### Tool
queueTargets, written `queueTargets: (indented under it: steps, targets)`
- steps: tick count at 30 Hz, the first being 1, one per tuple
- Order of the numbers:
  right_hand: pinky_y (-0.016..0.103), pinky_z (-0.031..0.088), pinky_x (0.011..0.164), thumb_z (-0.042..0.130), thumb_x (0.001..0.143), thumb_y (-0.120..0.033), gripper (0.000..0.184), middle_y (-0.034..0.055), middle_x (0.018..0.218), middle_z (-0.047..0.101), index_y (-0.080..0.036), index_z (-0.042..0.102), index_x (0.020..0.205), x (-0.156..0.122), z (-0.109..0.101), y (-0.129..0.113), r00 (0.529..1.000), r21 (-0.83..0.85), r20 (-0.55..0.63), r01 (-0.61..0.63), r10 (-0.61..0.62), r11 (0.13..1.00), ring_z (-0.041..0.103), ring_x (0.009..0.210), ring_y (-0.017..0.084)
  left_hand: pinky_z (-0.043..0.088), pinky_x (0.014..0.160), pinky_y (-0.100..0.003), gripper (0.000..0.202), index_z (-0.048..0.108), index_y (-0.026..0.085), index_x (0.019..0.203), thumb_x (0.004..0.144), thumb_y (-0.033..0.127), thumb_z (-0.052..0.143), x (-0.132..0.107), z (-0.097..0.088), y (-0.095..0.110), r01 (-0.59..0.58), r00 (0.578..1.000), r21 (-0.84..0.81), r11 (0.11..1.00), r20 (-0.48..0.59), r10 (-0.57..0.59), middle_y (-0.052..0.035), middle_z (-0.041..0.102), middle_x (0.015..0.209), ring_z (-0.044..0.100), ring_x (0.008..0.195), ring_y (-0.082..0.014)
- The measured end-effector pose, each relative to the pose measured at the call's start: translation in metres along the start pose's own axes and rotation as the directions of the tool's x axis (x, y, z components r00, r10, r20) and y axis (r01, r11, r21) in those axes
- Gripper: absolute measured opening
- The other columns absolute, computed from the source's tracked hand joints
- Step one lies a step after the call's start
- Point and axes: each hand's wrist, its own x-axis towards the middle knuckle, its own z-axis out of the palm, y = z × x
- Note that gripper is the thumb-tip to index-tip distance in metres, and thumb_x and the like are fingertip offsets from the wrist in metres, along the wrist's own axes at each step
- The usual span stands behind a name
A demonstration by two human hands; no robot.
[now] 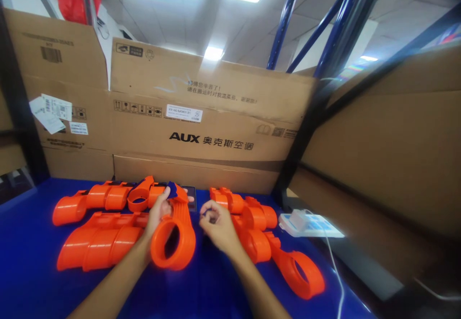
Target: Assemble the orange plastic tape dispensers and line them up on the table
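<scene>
My left hand (161, 213) is wrapped round an orange plastic tape dispenser (187, 235), held upright with its open ring toward me and a dark blue piece at its top end. My right hand (218, 225), apart from it on the right, has its fingers curled in a pinch. Something small and dark may sit between those fingertips, but I cannot make it out. Left of my left hand, more orange dispensers (103, 248) lie side by side in rows. One dispenser with a dark blue top (139, 196) stands among the back ones.
More orange dispensers (254, 246) lie right of my right hand, with a single one (304, 273) nearer the front. A white power strip (311, 225) with a cable is at the right edge of the blue table (29, 261). Cardboard panels (212, 122) wall off the back.
</scene>
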Motion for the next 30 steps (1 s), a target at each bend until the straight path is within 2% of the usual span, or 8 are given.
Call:
queueTargets:
  steps: [3, 7, 11, 15, 18, 20, 24, 30]
  targets:
    - [0.02, 0.028, 0.044, 0.069, 0.077, -0.031, 0.021, -0.0103, 0.049, 0.04, -0.022, 0.055, 0.089, 0.007, -0.01, -0.001, 0.986, 0.083, -0.167, 0.027, -0.013, 0.996, 0.037, 0.043, 0.009, 0.057, 0.081, -0.039, 0.05, 0.067, 0.014, 0.114, 0.08, 0.051, 0.067, -0.004, 0.006, -0.006, 0.071, 0.995, 0.0, 0.997, 0.074, -0.071, -0.0126, 0.077, 0.096, 0.073, 0.089, -0.0296]
    - [0.021, 0.025, 0.043, 0.072, 0.08, -0.042, 0.033, -0.0103, 0.052, 0.04, -0.023, 0.055, 0.101, 0.007, -0.01, -0.008, 0.971, 0.146, -0.237, 0.041, -0.006, 0.988, 0.032, 0.043, 0.009, 0.055, 0.089, -0.04, 0.04, 0.069, 0.013, 0.111, 0.081, 0.039, 0.071, -0.011, 0.014, -0.017, 0.092, 0.986, 0.033, 0.995, 0.14, -0.095, -0.0126, 0.077, 0.1, 0.072, 0.095, -0.029]
    - [0.021, 0.028, 0.046, 0.073, 0.08, -0.046, 0.038, -0.0086, 0.058, 0.041, -0.023, 0.057, 0.106, 0.005, -0.003, -0.013, 0.983, 0.241, -0.173, -0.011, 0.054, 0.97, 0.033, 0.048, 0.009, 0.054, 0.091, -0.041, 0.039, 0.071, 0.011, 0.104, 0.077, 0.039, 0.073, -0.006, 0.012, -0.022, 0.064, 0.991, 0.031, 0.998, 0.116, -0.067, -0.0135, 0.077, 0.099, 0.071, 0.1, -0.0309]
    - [0.022, 0.041, 0.058, 0.071, 0.079, -0.051, 0.033, -0.0022, 0.075, 0.053, -0.023, 0.059, 0.093, 0.005, 0.0, -0.011, 0.992, 0.372, -0.025, -0.104, 0.122, 0.923, 0.049, 0.063, 0.013, 0.055, 0.089, -0.04, 0.039, 0.071, 0.011, 0.1, 0.075, 0.041, 0.074, 0.001, 0.008, -0.019, 0.066, 0.995, -0.01, 0.998, 0.072, -0.065, -0.0123, 0.077, 0.093, 0.071, 0.098, -0.0309]
    - [0.024, 0.046, 0.066, 0.07, 0.081, -0.05, 0.03, -0.0008, 0.082, 0.055, -0.024, 0.059, 0.091, 0.003, 0.002, -0.007, 0.988, 0.417, 0.063, -0.152, 0.138, 0.896, 0.053, 0.073, 0.015, 0.057, 0.085, -0.038, 0.036, 0.071, 0.012, 0.097, 0.074, 0.04, 0.074, 0.002, 0.007, -0.017, 0.04, 0.999, -0.03, 0.999, 0.036, -0.039, -0.0109, 0.077, 0.089, 0.072, 0.094, -0.0295]
    - [0.023, 0.046, 0.067, 0.072, 0.081, -0.048, 0.029, -0.0014, 0.082, 0.056, -0.024, 0.06, 0.091, 0.003, 0.003, -0.006, 0.99, 0.397, 0.054, -0.141, 0.13, 0.907, 0.054, 0.074, 0.014, 0.057, 0.083, -0.038, 0.036, 0.07, 0.012, 0.095, 0.074, 0.041, 0.075, 0.001, 0.005, -0.018, 0.032, 0.999, -0.012, 0.999, 0.024, -0.031, -0.0114, 0.077, 0.088, 0.073, 0.093, -0.0296]
    - [0.028, 0.05, 0.072, 0.072, 0.081, -0.047, 0.028, 0.0012, 0.089, 0.064, -0.024, 0.064, 0.095, 0.003, 0.0, -0.01, 0.996, 0.235, -0.083, -0.019, 0.039, 0.972, 0.06, 0.081, 0.018, 0.057, 0.081, -0.038, 0.04, 0.068, 0.014, 0.104, 0.073, 0.038, 0.077, 0.0, 0.001, -0.023, -0.044, 0.999, 0.072, 0.996, -0.023, 0.045, -0.0119, 0.076, 0.098, 0.072, 0.093, -0.0281]
    - [0.043, 0.05, 0.094, 0.071, 0.083, -0.043, 0.03, 0.0081, 0.108, 0.072, -0.024, 0.07, 0.107, 0.003, -0.016, -0.018, 0.979, -0.001, -0.145, 0.147, -0.145, 0.989, 0.065, 0.103, 0.027, 0.055, 0.083, -0.035, 0.046, 0.066, 0.021, 0.11, 0.069, 0.034, 0.081, -0.002, 0.0, -0.022, -0.143, 0.985, 0.164, 0.976, -0.069, 0.156, -0.0088, 0.072, 0.113, 0.069, 0.102, -0.0257]
